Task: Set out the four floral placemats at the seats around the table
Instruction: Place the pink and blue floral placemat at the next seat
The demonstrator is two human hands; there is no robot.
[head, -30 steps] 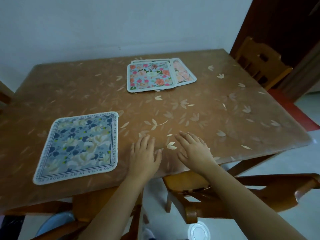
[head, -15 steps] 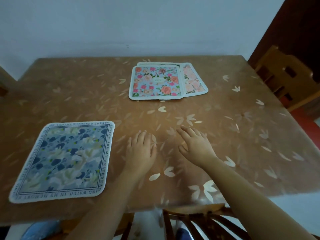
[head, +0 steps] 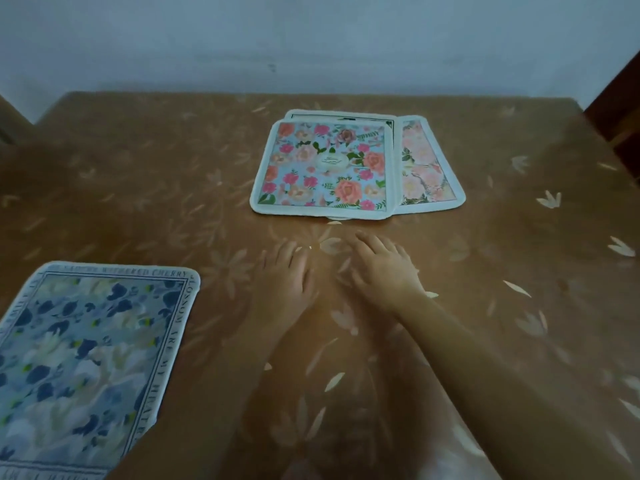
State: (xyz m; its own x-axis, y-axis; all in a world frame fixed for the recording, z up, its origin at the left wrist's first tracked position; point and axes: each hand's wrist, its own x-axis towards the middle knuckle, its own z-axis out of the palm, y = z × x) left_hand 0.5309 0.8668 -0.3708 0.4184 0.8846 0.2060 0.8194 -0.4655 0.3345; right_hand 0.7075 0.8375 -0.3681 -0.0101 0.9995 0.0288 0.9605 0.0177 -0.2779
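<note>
Both hands are out over the brown desk (head: 519, 237), which wears a glossy cover printed with pale leaves and petals, and neither one is holding anything. The left hand (head: 282, 271) lies palm down with its fingers stretched forward and close together, flat against the surface or just above it; the frame does not settle which. The right hand (head: 384, 265) sits just beside it, palm down too, fingers loosely spread and angled a little toward the left one, the two apart with a narrow strip of desk between them. Just ahead of the fingertips lies the stack of placemats: on top, the square white-edged placemat with pink and orange roses on a light blue ground (head: 323, 166), its near edge a short way beyond both hands. Peeking out from under it, ahead and to the right of the right hand, is the pale pink floral placemat (head: 427, 164), skewed so its right side fans out. A third mat with a white border and a thin dark line (head: 341, 116) shows only as a sliver past the far edge of the top one. Off to the left of the left hand and nearer the person lies the blue and white floral placemat with lettering round its border (head: 86, 351), flat on the desk and alone, its lower corner crossed by the left forearm.
</note>
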